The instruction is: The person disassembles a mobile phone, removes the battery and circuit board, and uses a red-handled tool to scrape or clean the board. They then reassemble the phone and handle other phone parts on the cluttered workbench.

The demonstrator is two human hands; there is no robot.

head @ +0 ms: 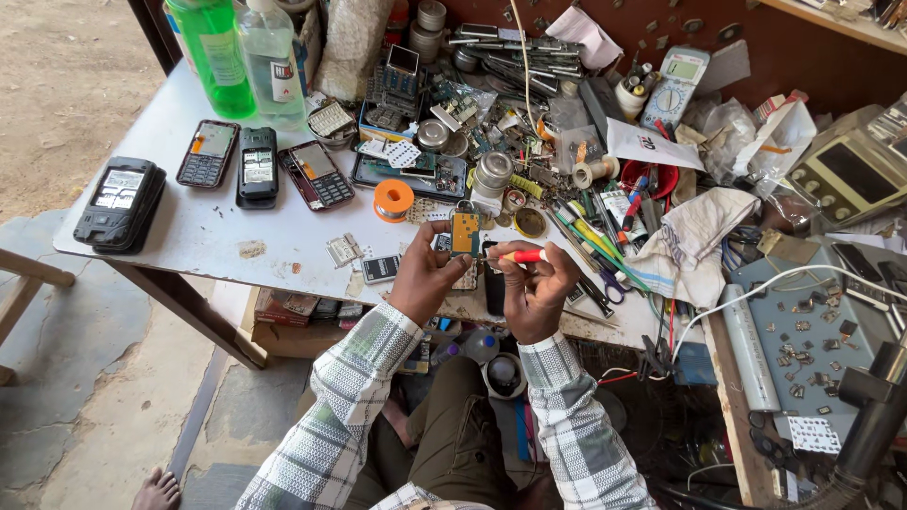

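One circuit board (464, 232) pinched in left-hand fingers (440, 247) — one red screwdriver (522, 255) gripped by right (534, 288) — four phones nearby.

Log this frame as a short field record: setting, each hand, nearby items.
setting: cluttered white workbench, seen from above
left hand: left hand holds a small circuit board upright
right hand: right hand grips a red-handled screwdriver, tip toward the board
left of hands: three keypad phones in a row, black phone apart
behind: solder spool, multimeter, green bottle
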